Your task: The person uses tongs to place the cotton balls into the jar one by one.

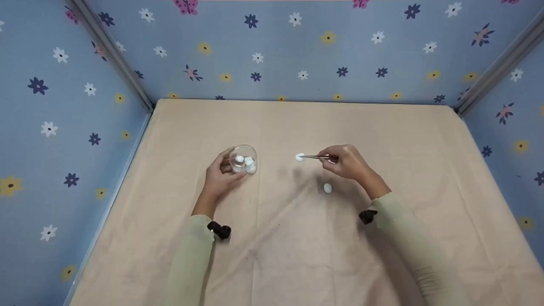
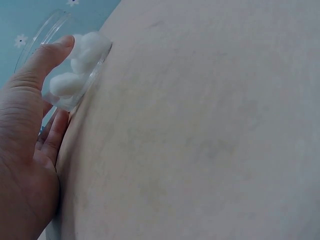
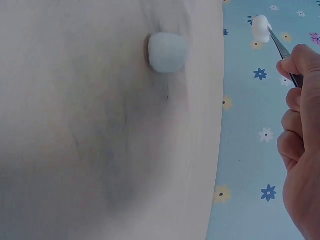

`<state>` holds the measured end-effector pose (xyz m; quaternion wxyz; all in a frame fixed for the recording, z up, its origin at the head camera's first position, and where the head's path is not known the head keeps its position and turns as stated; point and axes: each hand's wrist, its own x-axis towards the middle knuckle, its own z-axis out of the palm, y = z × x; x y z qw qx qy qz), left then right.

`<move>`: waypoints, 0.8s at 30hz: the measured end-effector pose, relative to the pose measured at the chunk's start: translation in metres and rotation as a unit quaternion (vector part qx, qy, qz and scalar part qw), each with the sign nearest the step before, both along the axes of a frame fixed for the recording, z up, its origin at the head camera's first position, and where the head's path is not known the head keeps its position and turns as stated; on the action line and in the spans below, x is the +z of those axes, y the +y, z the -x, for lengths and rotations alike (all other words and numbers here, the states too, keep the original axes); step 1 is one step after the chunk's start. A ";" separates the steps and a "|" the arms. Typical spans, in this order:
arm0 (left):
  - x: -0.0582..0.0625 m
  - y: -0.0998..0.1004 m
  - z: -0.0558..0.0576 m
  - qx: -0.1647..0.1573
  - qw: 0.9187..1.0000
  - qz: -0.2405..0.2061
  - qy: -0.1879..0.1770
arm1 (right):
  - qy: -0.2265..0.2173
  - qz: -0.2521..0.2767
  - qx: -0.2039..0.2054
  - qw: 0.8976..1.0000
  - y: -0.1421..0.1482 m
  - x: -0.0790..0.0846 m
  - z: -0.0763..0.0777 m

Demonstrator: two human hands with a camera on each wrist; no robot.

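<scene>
My left hand [image 1: 219, 178] grips a clear round container [image 1: 243, 148] by its side, thumb near the front and fingers behind. Several white cotton balls [image 2: 67, 85] lie inside it, seen through the clear wall. Over on the right, my right hand [image 1: 346, 161] pinches a pair of metal tweezers [image 1: 313, 157] that point left. Their tips hold one cotton ball [image 1: 300, 157] above the cloth, between the two hands. Another cotton ball [image 1: 327, 188] lies on the cloth below and left of the right wrist; the right wrist view shows it up close.
A beige cloth [image 1: 289, 238] with creases covers the table. Blue walls [image 1: 276, 51] with printed flowers stand behind and on both sides, with grey metal posts [image 1: 114, 51] at the corners. Small black devices [image 1: 219, 230] are worn at both sleeve cuffs.
</scene>
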<state>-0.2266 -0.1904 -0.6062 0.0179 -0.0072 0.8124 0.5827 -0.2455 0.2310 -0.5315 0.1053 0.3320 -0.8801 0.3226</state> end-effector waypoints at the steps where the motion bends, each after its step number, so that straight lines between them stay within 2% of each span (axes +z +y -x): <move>1: 0.000 0.000 0.000 0.001 1.000 -0.001 -0.001 | -0.001 -0.001 0.000 1.000 -0.002 0.001 0.001; 11: 0.000 -0.001 0.000 -0.004 1.000 -0.012 0.000 | -0.018 -0.007 0.002 1.000 -0.024 0.003 0.008; 24: 0.000 -0.001 -0.001 -0.003 1.000 -0.017 0.005 | 0.005 -0.016 0.000 1.000 -0.049 0.000 0.015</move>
